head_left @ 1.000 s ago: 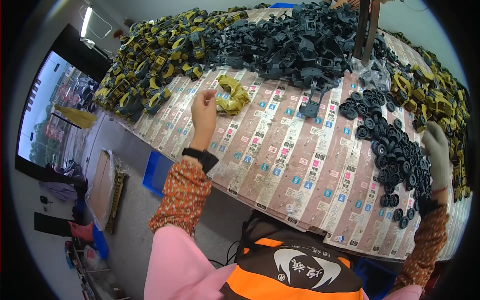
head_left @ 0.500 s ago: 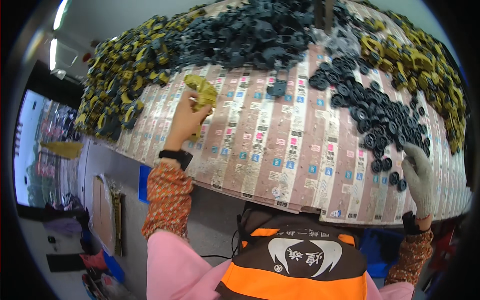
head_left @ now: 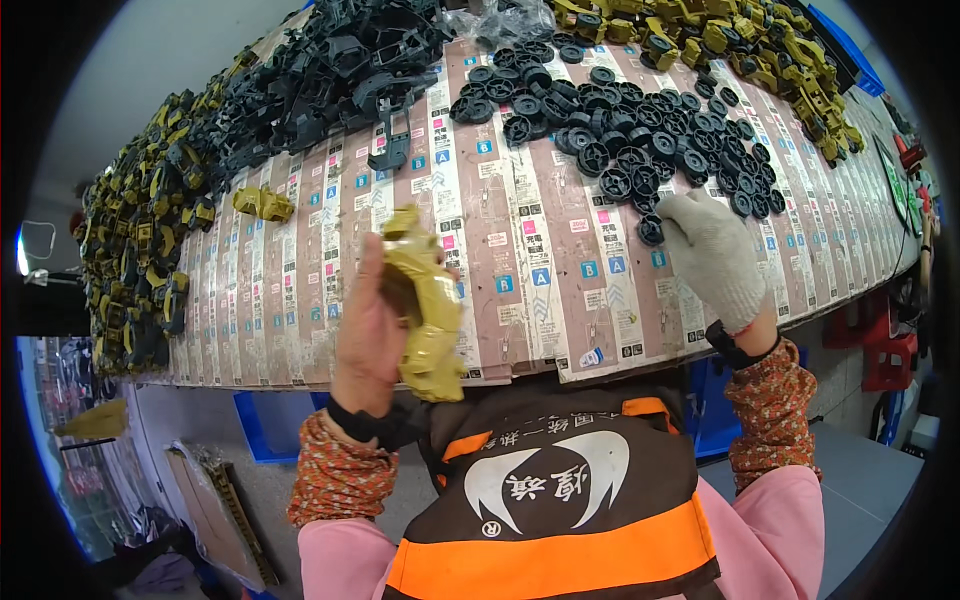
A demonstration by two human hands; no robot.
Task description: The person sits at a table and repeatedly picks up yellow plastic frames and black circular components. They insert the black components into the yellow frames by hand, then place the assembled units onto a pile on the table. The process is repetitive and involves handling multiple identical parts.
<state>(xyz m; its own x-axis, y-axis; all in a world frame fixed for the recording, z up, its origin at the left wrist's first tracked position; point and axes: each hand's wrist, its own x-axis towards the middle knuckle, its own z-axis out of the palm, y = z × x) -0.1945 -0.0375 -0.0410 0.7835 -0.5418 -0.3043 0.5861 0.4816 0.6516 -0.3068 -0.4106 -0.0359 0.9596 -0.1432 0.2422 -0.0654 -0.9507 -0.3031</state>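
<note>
My bare left hand (head_left: 372, 335) is closed round a yellow plastic toy car body (head_left: 432, 310), held above the table's near edge and slightly blurred. My right hand (head_left: 712, 255), in a pale knit glove, rests at the near edge of a pile of black toy wheels (head_left: 632, 160). Its fingers are curled down, and the fingertips are hidden. One loose wheel (head_left: 650, 230) lies right beside them. Another yellow car body (head_left: 262, 204) lies alone on the table, beyond my left hand.
Dark plastic chassis parts (head_left: 300, 90) are heaped at the back, with one part (head_left: 390, 145) lying apart. Yellow-and-dark assembled pieces (head_left: 140, 240) pile up at the left, more yellow pieces (head_left: 800, 75) at the far right. A blue bin (head_left: 268, 425) is below the table's edge.
My left hand has drawn back toward me with the yellow car body; another body lies where it was. The view has turned right. My right hand stays at the wheels.
</note>
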